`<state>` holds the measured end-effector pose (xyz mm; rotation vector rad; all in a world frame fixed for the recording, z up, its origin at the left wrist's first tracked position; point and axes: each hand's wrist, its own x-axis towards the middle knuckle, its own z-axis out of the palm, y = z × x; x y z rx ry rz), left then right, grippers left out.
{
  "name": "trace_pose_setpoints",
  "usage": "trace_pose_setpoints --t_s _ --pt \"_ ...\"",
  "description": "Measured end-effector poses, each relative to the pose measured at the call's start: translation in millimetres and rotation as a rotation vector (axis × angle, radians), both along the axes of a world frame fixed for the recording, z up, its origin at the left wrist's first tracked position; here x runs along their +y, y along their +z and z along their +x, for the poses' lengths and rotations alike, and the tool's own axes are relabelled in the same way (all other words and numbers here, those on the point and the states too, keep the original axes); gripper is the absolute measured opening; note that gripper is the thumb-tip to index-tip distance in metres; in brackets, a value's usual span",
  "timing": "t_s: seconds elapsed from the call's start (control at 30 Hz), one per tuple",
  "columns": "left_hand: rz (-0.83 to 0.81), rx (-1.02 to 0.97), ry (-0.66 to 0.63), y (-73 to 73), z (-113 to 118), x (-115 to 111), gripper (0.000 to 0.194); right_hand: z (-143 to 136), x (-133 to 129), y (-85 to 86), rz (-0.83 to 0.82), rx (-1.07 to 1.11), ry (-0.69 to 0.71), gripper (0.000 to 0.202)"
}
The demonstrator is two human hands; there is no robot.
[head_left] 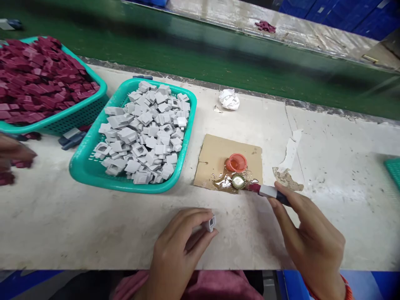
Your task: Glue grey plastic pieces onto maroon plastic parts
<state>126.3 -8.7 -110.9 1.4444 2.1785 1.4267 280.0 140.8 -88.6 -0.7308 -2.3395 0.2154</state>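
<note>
Left hand (178, 250) pinching grey part (210, 223); right hand (308, 237) gripping brush (265, 190), tip in glue cap (238, 182). Risk: overloaded tip dripping onto worktop (328, 166); puddle already spreading across cardboard (215, 156).

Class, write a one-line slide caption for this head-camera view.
Left hand holds a grey part; right hand dips a tool near a small cap on wet cardboard.

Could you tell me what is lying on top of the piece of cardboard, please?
On the cardboard sit an orange cap, a small round cap and a shiny wet puddle. The table under the cardboard is covered.
</note>
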Motion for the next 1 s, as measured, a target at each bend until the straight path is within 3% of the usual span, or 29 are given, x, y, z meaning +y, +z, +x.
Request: trace_pose_setpoints --t_s 0.13,0.27,0.33,0.53,1.0 --pt "-0.020 0.005 -0.021 -0.5 0.5 -2.0 0.024 11.0 -14.8 0.6 -0.071 -0.016 0.013 0.048" --pt "-0.030 0.017 -0.045 -2.0 -0.4 -4.5 0.027 17.0 -34.3 -11.3 -0.181 -0.036 0.308 0.039" --pt "-0.028 0.003 -0.046 -1.2 -1.2 -4.6 0.024 14.8 -44.0 -18.2 -0.211 0.031 0.368 0.038" --pt "-0.042 -0.095 -0.031 4.4 -2.9 -2.2 0.023 1.3 -60.4 -26.5 -0.312 0.142 0.300 0.041" --pt "-0.024 -0.116 -0.060 3.4 -4.7 -2.6 0.022 -1.3 -59.6 -28.7 -0.343 0.129 0.337 0.045"
